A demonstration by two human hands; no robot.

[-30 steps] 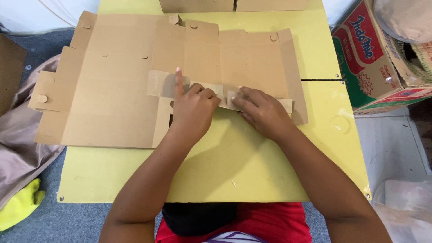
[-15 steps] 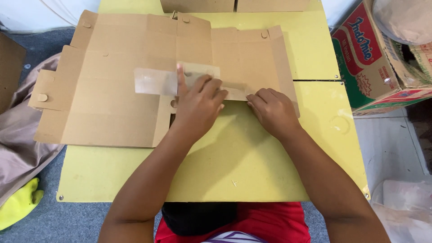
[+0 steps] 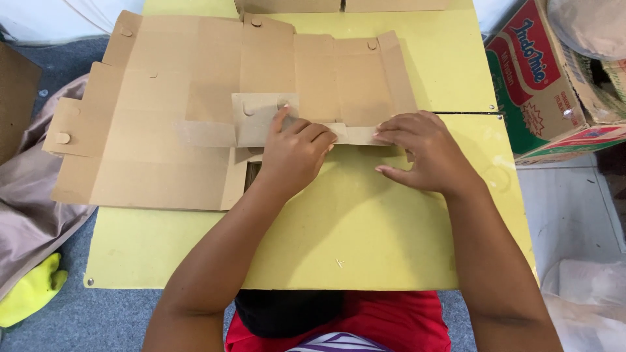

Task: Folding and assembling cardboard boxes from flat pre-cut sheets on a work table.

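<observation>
Cardboard everywhere on this one: a big flat unfolded box blank (image 3: 195, 117) lies spread across the far-left part of the yellow table (image 3: 365, 234), and both hands are down on its near edge. Left hand (image 3: 293, 153) comes in from the lower left, forearm angled up across the table, palm down, fingers curled loosely and pressing on a small folded flap (image 3: 261, 117) of the blank; the index finger reaches furthest, its tip right by a round notch in that flap. It is pressing flat, not closed around anything. Right hand (image 3: 427, 153) sits just to the right of the left one, palm down too, fingers stretched out leftward and fairly straight, tips resting on a narrow cardboard strip (image 3: 355, 133) along the blank's near edge. The thumb splays out toward the person, lying on bare table. Open hand, holding nothing, only pinning the strip. Between the two hands the strip runs on, the knuckles near but apart. Right of the table stands a printed red, green and white carton (image 3: 541, 85). Left of the table, a brownish cloth (image 3: 32, 221) lies on the floor, with something bright yellow (image 3: 29, 293) just beside it
</observation>
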